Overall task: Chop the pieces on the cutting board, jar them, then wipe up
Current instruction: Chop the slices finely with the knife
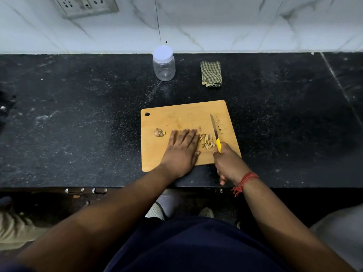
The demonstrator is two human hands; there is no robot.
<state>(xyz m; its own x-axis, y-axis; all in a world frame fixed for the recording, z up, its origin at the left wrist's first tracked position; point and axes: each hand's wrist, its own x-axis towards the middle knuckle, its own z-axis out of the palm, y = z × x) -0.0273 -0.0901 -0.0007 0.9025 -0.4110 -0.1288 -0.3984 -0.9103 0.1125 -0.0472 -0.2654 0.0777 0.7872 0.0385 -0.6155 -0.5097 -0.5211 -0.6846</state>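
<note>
My left hand [181,149] lay flat on cutting board [188,134]; right hand [228,163] gripped knife [215,134] by handle beside chopped pieces [207,142], light, stiff, likely scattering.

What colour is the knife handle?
Yellow. The knife handle shows in the head view, gripped by the right hand.

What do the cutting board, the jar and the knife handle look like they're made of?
The cutting board looks like wood or bamboo: matte tan surface with faint grain. The jar seems clear plastic, possibly glass, see-through with a white, likely plastic lid. The knife has a shiny metal blade and a glossy yellow handle, probably plastic.
</note>
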